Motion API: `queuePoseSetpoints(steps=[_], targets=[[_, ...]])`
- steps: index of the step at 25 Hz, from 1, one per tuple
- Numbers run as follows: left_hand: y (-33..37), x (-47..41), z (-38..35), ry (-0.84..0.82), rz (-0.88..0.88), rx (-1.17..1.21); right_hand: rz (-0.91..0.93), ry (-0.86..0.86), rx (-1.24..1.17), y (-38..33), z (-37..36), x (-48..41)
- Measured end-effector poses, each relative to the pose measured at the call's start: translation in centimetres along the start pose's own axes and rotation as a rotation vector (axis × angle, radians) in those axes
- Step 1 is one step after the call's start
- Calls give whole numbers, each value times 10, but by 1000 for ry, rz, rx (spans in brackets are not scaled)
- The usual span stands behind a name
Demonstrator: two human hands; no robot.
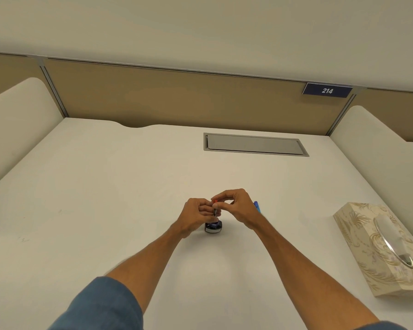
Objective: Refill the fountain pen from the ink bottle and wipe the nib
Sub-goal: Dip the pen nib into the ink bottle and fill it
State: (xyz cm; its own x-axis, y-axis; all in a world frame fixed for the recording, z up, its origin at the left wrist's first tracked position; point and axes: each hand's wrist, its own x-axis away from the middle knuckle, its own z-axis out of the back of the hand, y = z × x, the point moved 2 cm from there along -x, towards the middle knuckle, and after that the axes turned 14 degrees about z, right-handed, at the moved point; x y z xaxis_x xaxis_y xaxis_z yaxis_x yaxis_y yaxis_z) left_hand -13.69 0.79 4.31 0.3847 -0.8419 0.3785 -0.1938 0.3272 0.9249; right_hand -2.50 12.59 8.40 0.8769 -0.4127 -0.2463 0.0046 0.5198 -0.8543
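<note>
Tissue box [362, 246] right of bottle [214, 228]

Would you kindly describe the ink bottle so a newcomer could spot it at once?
On the white desk, look where the left hand and right hand meet. Beneath them stands the ink bottle: small, squat and dark, unlike the pale patterned tissue box at the right edge.

What the person wears
The left sleeve [100, 306] is muted blue cloth ending near the elbow; the right sleeve [383, 327], barely in view, looks the same blue.
</note>
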Motion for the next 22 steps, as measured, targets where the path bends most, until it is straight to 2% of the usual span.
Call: queuePoseSetpoints(steps=[22], targets=[[1, 0, 0, 6, -2, -15, -6, 11, -3, -1, 1, 1]])
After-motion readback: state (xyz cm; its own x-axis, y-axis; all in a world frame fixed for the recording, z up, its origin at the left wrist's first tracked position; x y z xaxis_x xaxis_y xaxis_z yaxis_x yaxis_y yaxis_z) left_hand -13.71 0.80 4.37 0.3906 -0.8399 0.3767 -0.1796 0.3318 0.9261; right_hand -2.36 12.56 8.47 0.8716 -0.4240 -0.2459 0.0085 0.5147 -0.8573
